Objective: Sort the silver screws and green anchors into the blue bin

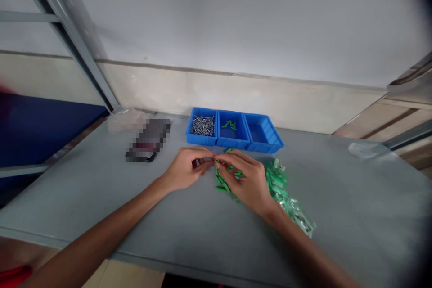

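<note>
My left hand and my right hand meet over the grey table, fingers pinched together around a small green plastic plug. A loose pile of green plugs lies under my right hand. Whether the left fingers also grip a screw is too small to tell. Behind the hands stands a blue tray with three compartments: metal screws in the left one, a few green plugs in the middle one, and nothing visible in the right one.
A clear plastic bag of green plugs lies to the right of my right hand. A dark blurred object rests at the back left. A crumpled clear plastic piece sits far right. A wall runs behind the table.
</note>
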### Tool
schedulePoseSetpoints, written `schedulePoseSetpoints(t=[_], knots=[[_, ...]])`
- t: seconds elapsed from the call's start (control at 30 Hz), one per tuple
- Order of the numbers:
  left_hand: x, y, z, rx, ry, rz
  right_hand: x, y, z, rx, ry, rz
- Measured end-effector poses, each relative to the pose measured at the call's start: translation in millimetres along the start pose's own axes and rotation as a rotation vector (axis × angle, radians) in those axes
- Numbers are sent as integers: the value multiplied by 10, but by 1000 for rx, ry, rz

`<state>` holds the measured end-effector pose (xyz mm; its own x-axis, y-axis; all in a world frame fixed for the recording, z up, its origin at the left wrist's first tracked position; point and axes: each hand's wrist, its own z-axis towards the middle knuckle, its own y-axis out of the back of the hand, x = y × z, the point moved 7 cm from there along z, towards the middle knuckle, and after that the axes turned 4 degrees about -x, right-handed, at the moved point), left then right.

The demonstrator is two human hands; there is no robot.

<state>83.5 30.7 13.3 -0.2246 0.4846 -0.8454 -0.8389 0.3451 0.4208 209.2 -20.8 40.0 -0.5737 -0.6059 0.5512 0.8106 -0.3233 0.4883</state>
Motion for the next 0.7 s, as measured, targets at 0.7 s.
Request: schedulePoseSetpoints(t=[0.7], knots=[[-30, 105, 16, -40, 29, -71, -158, -49, -12, 83, -70, -43]])
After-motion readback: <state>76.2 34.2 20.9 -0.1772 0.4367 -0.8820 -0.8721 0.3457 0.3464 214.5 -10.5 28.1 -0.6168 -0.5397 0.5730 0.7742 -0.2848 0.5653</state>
